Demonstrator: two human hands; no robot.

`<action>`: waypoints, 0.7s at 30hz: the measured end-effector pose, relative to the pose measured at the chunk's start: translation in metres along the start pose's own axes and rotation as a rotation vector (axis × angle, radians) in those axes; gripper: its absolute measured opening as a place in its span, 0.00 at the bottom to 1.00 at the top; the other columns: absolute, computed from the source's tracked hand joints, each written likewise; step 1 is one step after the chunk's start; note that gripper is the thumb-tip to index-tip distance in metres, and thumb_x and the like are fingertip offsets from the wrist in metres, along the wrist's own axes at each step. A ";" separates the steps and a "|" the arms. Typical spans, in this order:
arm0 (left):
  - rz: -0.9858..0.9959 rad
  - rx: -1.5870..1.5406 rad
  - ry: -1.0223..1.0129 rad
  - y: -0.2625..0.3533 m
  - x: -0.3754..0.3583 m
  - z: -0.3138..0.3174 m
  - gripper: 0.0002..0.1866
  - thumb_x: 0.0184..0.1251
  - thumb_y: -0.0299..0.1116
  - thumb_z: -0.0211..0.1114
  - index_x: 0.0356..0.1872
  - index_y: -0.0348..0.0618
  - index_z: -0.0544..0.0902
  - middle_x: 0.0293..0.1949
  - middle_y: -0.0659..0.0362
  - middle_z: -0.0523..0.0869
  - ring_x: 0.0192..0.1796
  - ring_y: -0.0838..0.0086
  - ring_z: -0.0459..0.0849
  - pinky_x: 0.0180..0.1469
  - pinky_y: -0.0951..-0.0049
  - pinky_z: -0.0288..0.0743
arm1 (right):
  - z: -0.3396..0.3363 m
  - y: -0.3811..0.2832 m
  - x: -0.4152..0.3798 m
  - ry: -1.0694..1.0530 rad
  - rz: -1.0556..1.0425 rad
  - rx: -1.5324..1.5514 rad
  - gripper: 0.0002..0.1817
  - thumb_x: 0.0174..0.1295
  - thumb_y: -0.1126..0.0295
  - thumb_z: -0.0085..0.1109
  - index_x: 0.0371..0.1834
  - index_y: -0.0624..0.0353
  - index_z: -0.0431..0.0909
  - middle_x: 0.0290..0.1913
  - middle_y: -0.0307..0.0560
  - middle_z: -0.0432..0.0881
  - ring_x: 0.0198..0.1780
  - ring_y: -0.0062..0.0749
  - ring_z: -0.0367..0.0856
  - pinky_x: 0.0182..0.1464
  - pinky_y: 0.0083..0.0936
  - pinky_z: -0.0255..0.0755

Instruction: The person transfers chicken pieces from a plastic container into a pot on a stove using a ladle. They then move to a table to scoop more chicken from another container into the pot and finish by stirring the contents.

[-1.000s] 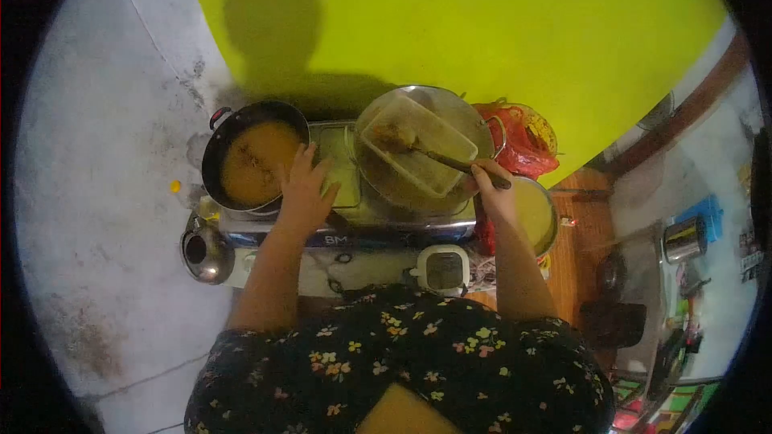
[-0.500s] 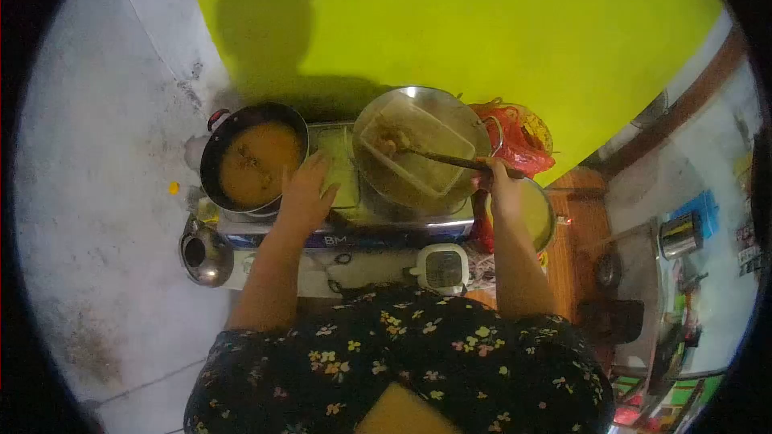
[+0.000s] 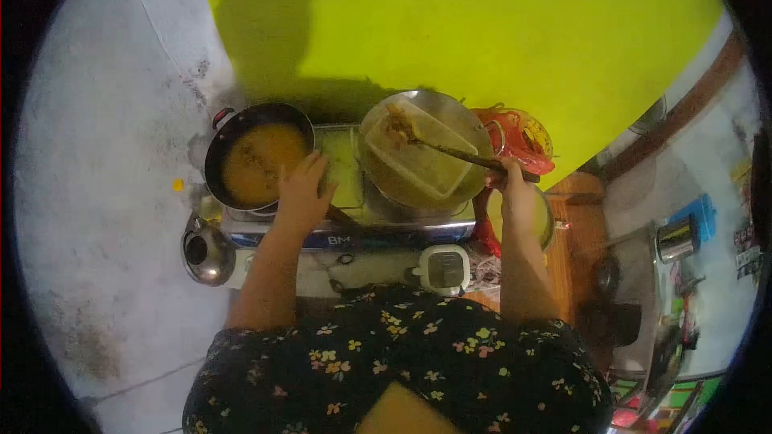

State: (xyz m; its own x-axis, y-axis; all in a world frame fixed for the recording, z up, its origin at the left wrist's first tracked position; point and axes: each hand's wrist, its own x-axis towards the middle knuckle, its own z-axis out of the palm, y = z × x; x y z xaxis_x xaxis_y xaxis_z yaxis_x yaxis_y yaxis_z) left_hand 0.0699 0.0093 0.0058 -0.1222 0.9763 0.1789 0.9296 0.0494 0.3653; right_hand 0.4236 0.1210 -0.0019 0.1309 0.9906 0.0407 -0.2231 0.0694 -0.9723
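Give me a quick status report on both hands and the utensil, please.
Right hand holding long-handled utensil, tip at clear container over wide metal pan. Left hand by dark pan, grip unclear. No obstruction visible.

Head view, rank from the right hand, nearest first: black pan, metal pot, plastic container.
From the right hand:
1. Plastic container, just to its left.
2. Black pan, farther left, beyond the left hand.
3. Metal pot, lower left.
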 end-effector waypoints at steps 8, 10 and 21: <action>-0.021 0.010 0.041 -0.027 -0.016 -0.013 0.28 0.68 0.42 0.59 0.68 0.47 0.66 0.68 0.53 0.68 0.70 0.58 0.64 0.74 0.45 0.42 | 0.040 -0.024 -0.013 -0.027 -0.049 0.042 0.14 0.63 0.68 0.53 0.40 0.71 0.80 0.25 0.51 0.81 0.23 0.30 0.79 0.29 0.23 0.74; -0.036 0.022 0.067 -0.038 -0.022 -0.018 0.29 0.68 0.42 0.59 0.68 0.48 0.66 0.68 0.53 0.68 0.70 0.59 0.65 0.74 0.46 0.42 | 0.055 -0.023 -0.014 -0.077 -0.061 0.054 0.14 0.63 0.68 0.54 0.39 0.71 0.80 0.25 0.52 0.81 0.23 0.30 0.79 0.29 0.23 0.75; -0.218 0.064 0.128 -0.106 -0.079 -0.068 0.29 0.68 0.41 0.60 0.68 0.49 0.66 0.68 0.55 0.67 0.70 0.60 0.65 0.73 0.44 0.44 | 0.177 0.016 -0.042 -0.283 0.086 0.097 0.15 0.61 0.65 0.57 0.40 0.69 0.80 0.26 0.54 0.82 0.23 0.33 0.81 0.27 0.28 0.77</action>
State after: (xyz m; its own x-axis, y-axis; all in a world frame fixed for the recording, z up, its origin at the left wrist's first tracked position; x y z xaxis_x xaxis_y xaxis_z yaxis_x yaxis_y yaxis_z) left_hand -0.0428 -0.0872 0.0151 -0.3616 0.9066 0.2175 0.8960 0.2734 0.3500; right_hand 0.2436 0.1017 0.0220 -0.1634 0.9859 0.0353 -0.3147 -0.0182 -0.9490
